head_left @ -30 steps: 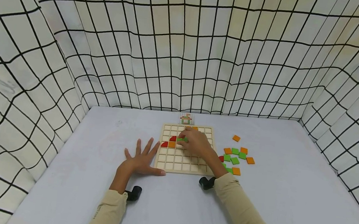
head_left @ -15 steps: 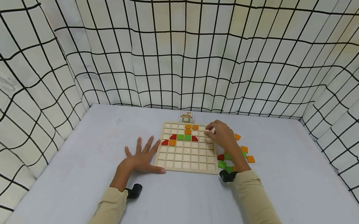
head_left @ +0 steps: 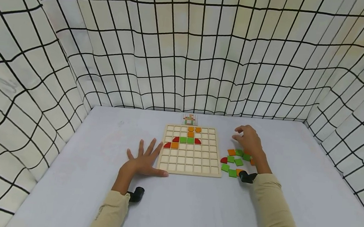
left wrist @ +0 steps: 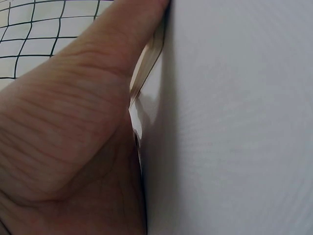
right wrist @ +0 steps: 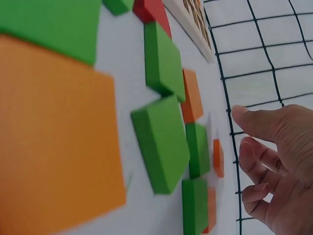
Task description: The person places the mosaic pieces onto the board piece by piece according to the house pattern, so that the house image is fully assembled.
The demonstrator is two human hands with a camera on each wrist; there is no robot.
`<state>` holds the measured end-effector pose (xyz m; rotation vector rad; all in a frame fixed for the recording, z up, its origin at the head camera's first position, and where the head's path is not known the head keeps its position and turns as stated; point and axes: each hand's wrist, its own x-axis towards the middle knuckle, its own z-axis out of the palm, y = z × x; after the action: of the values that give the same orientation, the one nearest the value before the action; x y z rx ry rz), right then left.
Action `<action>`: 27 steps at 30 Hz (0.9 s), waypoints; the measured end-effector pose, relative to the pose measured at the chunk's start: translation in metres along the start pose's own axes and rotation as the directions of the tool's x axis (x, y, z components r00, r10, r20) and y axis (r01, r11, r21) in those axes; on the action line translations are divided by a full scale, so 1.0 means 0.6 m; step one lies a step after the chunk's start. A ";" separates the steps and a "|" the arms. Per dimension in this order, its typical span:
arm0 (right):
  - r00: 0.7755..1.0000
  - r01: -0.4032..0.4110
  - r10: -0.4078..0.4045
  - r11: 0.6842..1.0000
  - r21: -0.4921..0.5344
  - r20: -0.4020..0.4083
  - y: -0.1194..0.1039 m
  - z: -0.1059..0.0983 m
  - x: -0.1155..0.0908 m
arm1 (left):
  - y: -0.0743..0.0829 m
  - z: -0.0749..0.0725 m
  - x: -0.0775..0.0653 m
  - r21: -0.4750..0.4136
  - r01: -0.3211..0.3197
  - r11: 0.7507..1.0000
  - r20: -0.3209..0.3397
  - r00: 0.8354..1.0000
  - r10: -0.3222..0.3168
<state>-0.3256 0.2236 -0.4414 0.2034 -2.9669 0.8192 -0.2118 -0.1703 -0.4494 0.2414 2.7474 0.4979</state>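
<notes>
Grid board, pale wood: one, lying flat on the counter [head_left: 175,215], its rim [head_left: 188,173] nearest the person. Set in cells: two orange discs [head_left: 198,130], two orange squares [head_left: 174,145], two green squares [head_left: 183,139], three red curved pieces [head_left: 176,139]. Left hand [head_left: 142,163]: at the board's left side, fingers spread wide; contact with the board cannot be told. Right hand [head_left: 250,142]: raised over the far end of the loose tiles [head_left: 238,162], thumb and fingers apart. Loose tiles: green and orange, right of the board, one loose red piece [head_left: 224,160] among them. Picture card [head_left: 190,119]: behind the board.
</notes>
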 end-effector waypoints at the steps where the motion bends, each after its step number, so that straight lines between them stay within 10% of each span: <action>1: 1.000 -0.016 0.016 1.000 0.000 0.001 0.007 0.000 0.000 | 0.000 0.000 0.000 0.003 0.000 1.000 -0.001 1.000 0.000; 9: 0.990 -0.126 0.125 0.992 0.000 0.062 0.037 -0.001 0.001 | 0.000 0.004 0.004 0.015 0.010 1.000 0.009 1.000 -0.010; 27: 0.987 -0.101 0.096 0.994 0.033 0.126 0.046 -0.019 -0.008 | 0.005 -0.003 -0.002 0.020 0.020 1.000 -0.002 1.000 -0.020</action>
<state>-0.3244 0.2536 -0.4459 0.1143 -3.1006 0.9080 -0.2110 -0.1685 -0.4466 0.2178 2.7550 0.4663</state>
